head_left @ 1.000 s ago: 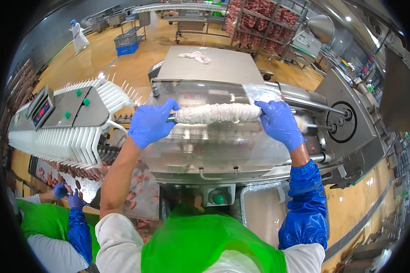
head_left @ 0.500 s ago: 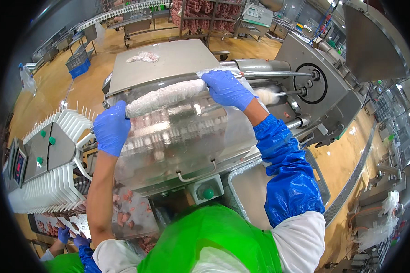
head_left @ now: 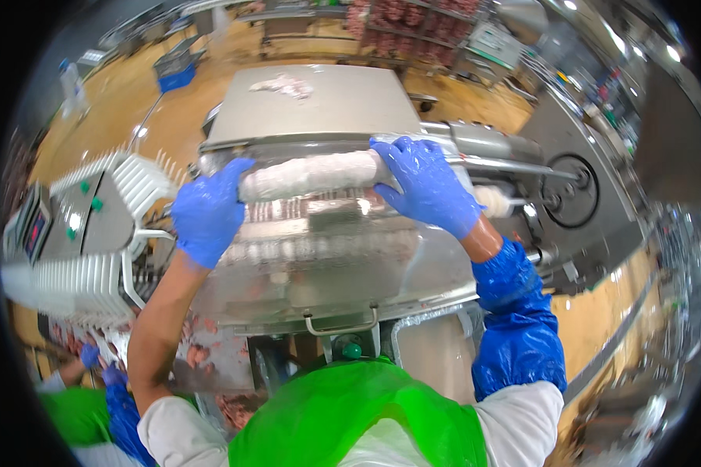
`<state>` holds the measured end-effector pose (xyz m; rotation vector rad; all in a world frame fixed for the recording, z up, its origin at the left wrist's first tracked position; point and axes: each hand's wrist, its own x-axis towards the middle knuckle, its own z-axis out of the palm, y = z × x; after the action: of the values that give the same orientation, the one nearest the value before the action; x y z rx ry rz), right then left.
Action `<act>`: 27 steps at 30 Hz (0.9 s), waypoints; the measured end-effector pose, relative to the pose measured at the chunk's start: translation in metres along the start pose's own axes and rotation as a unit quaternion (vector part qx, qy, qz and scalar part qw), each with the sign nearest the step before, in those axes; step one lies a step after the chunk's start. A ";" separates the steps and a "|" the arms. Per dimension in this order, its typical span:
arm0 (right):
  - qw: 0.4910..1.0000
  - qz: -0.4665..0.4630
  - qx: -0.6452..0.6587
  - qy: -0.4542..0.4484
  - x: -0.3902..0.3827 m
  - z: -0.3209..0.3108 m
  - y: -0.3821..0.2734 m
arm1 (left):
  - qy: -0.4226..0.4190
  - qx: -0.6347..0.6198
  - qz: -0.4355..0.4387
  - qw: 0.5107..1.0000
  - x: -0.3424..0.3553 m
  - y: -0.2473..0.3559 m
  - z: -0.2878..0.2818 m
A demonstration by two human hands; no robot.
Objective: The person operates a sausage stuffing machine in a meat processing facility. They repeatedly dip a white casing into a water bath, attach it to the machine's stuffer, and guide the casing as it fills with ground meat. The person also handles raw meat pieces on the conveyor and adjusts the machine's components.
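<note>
A whitish, wrinkled, bunched sausage casing (head_left: 311, 177) lies lengthwise along the far side of a steel stuffing machine, and looks gathered over a tube. My left hand (head_left: 208, 212), in a blue glove, closes round its left end. At the right end my right hand (head_left: 428, 185), gloved in blue too, has its fingers over the casing and its thumb below. Under the casing a clear cover (head_left: 311, 272) lets pale, blurred machine parts show through. Another whitish bunched piece (head_left: 492, 201) sits on a rod to the right.
Pinkish-white scraps (head_left: 284, 86) lie on the steel top behind. White hanger arms (head_left: 78, 288) stand at the left. A tray (head_left: 436, 350) is near my right arm. Another person's gloved hand (head_left: 90, 356) shows at lower left, by meat pieces (head_left: 199, 356).
The whole view has shifted, and the casing now appears more level. My right thumb stands further from its fingers. Both hands remain at the casing's ends.
</note>
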<state>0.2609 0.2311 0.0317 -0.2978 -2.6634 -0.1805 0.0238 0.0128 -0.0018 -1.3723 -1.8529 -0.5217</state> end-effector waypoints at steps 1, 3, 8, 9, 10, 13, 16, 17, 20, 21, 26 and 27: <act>0.998 -0.042 -0.032 0.026 0.007 -0.001 -0.010 | -0.003 0.004 -0.003 1.000 0.000 0.001 -0.001; 0.990 -0.096 -0.098 0.040 0.024 0.008 -0.011 | -0.003 0.002 -0.005 1.000 0.002 0.004 -0.003; 0.974 -0.047 -0.202 -0.096 -0.027 -0.004 0.095 | -0.029 0.037 -0.015 0.999 0.003 0.002 -0.001; 0.983 0.008 -0.183 0.006 -0.058 -0.001 0.143 | -0.031 0.022 -0.025 0.999 0.000 -0.002 0.000; 0.959 0.140 -0.231 -0.090 -0.089 -0.015 0.178 | -0.034 0.003 -0.036 0.999 -0.004 -0.003 0.001; 0.951 0.156 -0.258 -0.066 -0.098 -0.031 0.174 | -0.013 0.021 -0.016 1.000 0.002 -0.001 0.007; 0.997 0.001 -0.077 -0.026 -0.025 -0.003 0.076 | -0.045 0.013 -0.046 0.998 -0.001 0.001 -0.005; 0.999 -0.026 -0.040 -0.014 0.001 0.003 0.030 | -0.035 0.016 -0.044 0.998 -0.004 0.000 -0.007; 0.979 -0.172 -0.101 0.033 0.040 0.006 -0.020 | -0.004 0.003 -0.024 1.000 0.000 0.004 0.005; 0.978 -0.165 -0.129 -0.002 0.036 0.015 -0.006 | -0.002 0.008 -0.020 1.000 0.000 0.003 0.005; 0.952 0.122 -0.249 -0.130 -0.075 -0.026 0.163 | 0.000 -0.023 -0.024 0.999 0.003 0.001 -0.005; 0.942 0.143 -0.290 -0.086 -0.111 -0.037 0.195 | 0.001 -0.035 -0.022 0.999 0.005 0.003 -0.003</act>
<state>0.4196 0.3940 0.0296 -0.9151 -2.6352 -0.8830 0.0266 0.0143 0.0038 -1.3784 -1.8818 -0.6144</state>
